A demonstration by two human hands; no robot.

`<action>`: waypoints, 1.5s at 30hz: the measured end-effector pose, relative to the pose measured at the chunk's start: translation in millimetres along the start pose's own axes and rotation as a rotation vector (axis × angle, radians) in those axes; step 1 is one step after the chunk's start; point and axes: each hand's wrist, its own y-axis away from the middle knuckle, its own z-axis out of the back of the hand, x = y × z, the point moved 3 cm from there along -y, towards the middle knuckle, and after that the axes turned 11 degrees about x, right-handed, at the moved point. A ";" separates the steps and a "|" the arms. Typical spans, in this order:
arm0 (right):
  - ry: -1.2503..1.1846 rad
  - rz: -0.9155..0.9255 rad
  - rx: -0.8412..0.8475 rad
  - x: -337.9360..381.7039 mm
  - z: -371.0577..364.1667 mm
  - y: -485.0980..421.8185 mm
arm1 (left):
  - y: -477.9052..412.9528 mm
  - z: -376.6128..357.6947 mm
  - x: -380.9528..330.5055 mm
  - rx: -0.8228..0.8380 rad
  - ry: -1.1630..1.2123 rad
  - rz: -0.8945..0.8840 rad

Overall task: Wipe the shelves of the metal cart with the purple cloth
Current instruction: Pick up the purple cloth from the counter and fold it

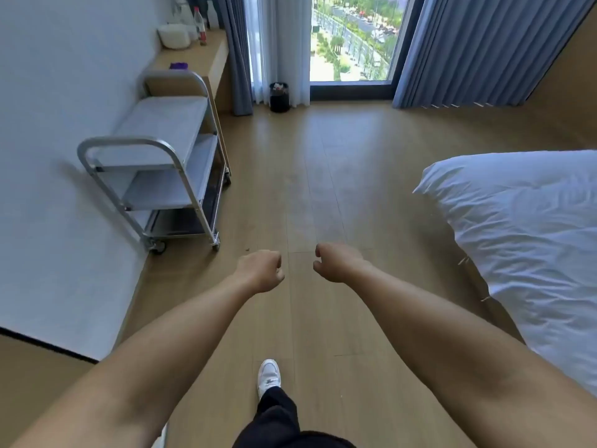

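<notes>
The metal cart (155,163) stands against the left wall, with three shelves and rounded handles at both ends. The purple cloth (178,65) lies bunched on the wooden ledge just beyond the cart's far end. My left hand (261,270) and my right hand (336,261) are stretched out over the floor in front of me, to the right of the cart and apart from it. Both hands have curled fingers and hold nothing.
A wooden ledge (206,53) along the wall carries a bottle (199,25) and a white container (174,35). A black bin (279,97) stands by the window and curtains. A bed with white bedding (529,227) fills the right side. Wooden floor lies between.
</notes>
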 end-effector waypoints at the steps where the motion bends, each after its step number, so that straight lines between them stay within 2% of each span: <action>1: 0.003 -0.005 0.007 4.0 4.1 -10.0 | -8.7 4.7 5.2 0.005 0.005 -0.006; 4: -0.025 -0.020 0.000 18.0 20.7 -44.5 | -37.6 20.2 20.9 -0.021 0.059 -0.022; 9: -0.258 0.011 -0.067 52.3 54.0 -100.6 | -71.2 41.4 53.5 -0.065 0.221 -0.062; 13: -0.266 0.042 -0.151 61.8 71.9 -130.3 | -95.3 60.7 88.1 -0.103 0.162 -0.077; 20: -0.326 0.077 -0.238 62.2 89.9 -173.2 | -130.6 87.9 120.6 -0.275 0.067 -0.126; 30: -0.270 0.105 -0.361 38.3 148.6 -292.7 | -259.9 143.4 126.0 -0.286 0.076 -0.075; 39: -0.263 0.156 -0.300 -0.8 249.9 -433.7 | -408.8 234.8 116.9 -0.309 0.151 -0.002; 45: -0.270 0.167 -0.251 -11.8 299.1 -502.0 | -479.6 253.6 118.1 -0.212 0.162 -0.007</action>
